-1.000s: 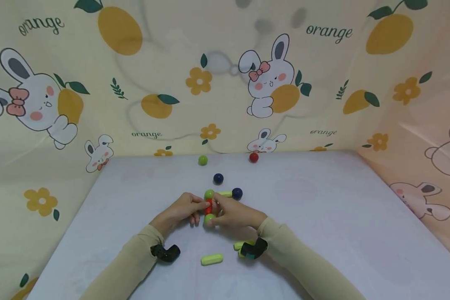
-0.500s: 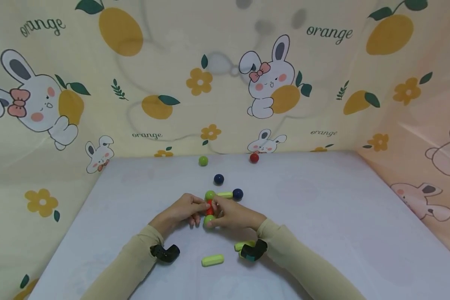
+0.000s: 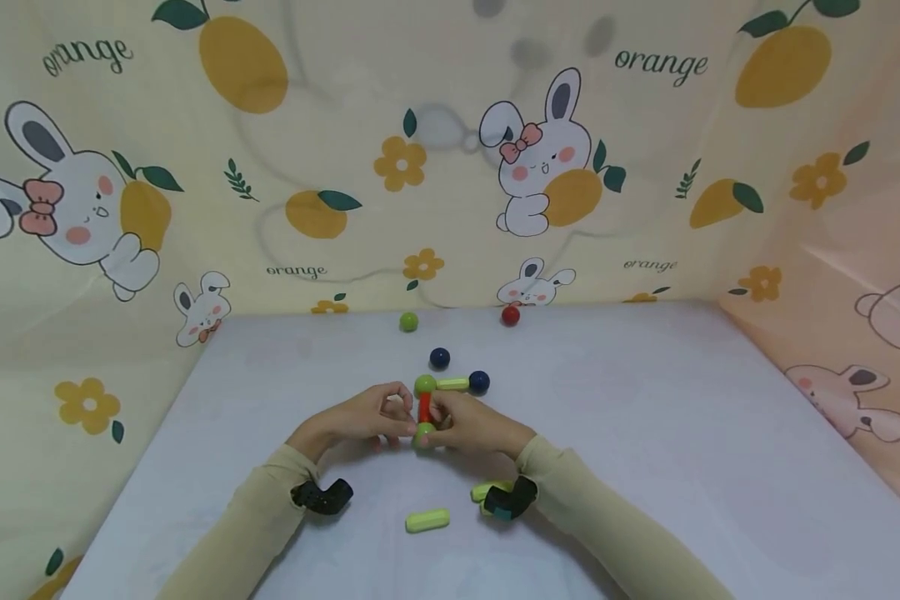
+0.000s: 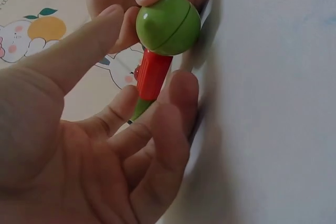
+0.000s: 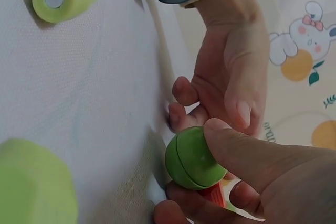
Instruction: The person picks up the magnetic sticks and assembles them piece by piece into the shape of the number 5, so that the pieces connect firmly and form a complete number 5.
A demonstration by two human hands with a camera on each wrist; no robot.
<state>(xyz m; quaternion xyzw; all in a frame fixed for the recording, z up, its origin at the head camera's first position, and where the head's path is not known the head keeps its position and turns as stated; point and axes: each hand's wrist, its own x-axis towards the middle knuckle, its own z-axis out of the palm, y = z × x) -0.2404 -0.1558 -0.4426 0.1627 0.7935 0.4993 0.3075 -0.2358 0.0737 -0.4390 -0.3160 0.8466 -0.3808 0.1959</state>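
Note:
A green ball (image 4: 170, 24) is joined to one end of a red rod (image 3: 424, 406). The rod's far end meets a second green ball (image 3: 425, 384), from which a light-green rod (image 3: 452, 384) runs right to a navy ball (image 3: 479, 382). With thumb and fingers, my right hand (image 3: 480, 425) holds the near green ball and the red rod. Just left of them is my left hand (image 3: 354, 417); in the left wrist view its thumb stands apart from its loosely bent fingers, and nothing is gripped between them.
Toward the back of the white table (image 3: 630, 417) lie a loose green ball (image 3: 408, 322), a red ball (image 3: 510, 316) and a navy ball (image 3: 439, 358). A light-green rod (image 3: 427, 521) lies in front; more rods (image 3: 487, 492) are partly hidden by my right wrist.
My left fingers have let go of the red rod and spread, and the hand has shifted slightly left. My right hand keeps its hold on the near green ball.

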